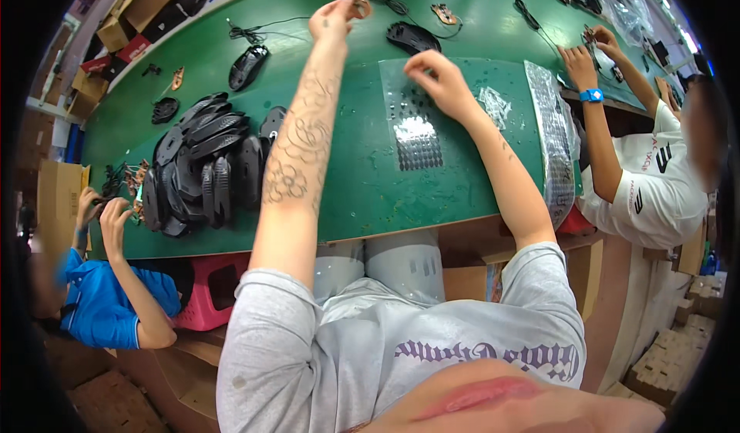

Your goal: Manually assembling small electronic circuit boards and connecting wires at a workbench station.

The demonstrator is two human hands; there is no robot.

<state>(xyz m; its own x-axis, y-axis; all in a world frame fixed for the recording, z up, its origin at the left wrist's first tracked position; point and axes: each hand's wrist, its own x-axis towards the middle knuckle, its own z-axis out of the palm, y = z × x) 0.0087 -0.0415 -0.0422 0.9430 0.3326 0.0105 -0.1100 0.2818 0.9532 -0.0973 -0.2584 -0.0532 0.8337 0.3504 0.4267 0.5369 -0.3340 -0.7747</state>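
At the far side of the green bench, my left hand (330, 21) pinches a small copper-coloured circuit board (359, 5). A dark cable (385, 0) lies beside that board. My right hand (441, 85) is over the upper right corner of a clear sheet (391, 94) bearing rows of small dark dots. Its fingers are curled together, and whatever they may hold is too small to make out. Just beyond it lies a black computer-mouse shell (412, 38). Another circuit board (445, 14) with a cable sits behind that shell.
A heap of black mouse shells (208, 156) stands left of my left arm. Crumpled clear film (494, 108) and a long dotted sheet (549, 140) lie to the right. Co-workers sit at both sides, one in a blue shirt (127, 294), one in white (644, 179).
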